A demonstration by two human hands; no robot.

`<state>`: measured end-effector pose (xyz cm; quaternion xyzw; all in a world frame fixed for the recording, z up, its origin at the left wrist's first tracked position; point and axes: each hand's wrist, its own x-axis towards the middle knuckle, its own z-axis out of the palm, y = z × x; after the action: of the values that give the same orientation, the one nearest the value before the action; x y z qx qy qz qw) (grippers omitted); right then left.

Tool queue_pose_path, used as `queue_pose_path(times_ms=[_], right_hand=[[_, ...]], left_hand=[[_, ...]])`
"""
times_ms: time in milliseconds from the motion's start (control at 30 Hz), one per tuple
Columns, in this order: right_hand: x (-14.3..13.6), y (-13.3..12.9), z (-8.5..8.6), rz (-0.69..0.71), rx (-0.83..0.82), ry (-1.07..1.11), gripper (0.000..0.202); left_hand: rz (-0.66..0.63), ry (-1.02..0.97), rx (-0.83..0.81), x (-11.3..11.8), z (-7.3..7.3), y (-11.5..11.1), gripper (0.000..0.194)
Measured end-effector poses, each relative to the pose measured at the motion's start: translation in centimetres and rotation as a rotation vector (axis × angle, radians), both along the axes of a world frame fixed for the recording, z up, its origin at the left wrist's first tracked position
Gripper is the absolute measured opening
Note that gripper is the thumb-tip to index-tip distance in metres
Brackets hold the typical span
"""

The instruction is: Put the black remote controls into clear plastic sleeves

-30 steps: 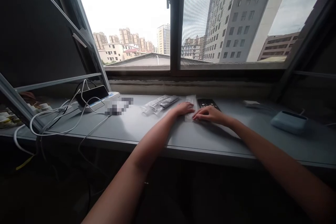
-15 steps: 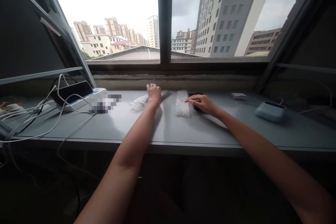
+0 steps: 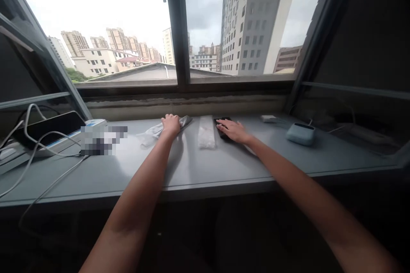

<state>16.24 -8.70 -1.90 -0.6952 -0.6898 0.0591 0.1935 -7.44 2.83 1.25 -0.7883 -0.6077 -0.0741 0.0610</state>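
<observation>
My left hand rests on a crumpled clear plastic packet at the back of the grey table; its fingers are bent over the packet and the fingertips are partly hidden. My right hand lies on a flat black object with its fingers spread. Between the hands a clear packet with white contents lies flat, touched by neither hand.
On the left stand a dark-screened device, a white box and several white cables. A pale blue device and a small white item sit on the right. A window frame rises behind.
The view has turned to the right. My right hand has gone from above the white packet's edge onto the black object, its fingers now spread. My left hand stays at its packet.
</observation>
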Motion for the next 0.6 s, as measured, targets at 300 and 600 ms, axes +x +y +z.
queue_pose_path(times_ms=[300, 600], right_hand=[[2.5, 1.8, -1.6, 0.006, -0.055, -0.004, 0.071], [2.5, 2.0, -1.7, 0.062, -0.054, 0.003, 0.068]], left_hand=[[0.115, -0.043, -0.170, -0.6, -0.1, 1.2, 0.055], [0.087, -0.303, -0.217, -1.7, -0.4, 2.5, 0.040]])
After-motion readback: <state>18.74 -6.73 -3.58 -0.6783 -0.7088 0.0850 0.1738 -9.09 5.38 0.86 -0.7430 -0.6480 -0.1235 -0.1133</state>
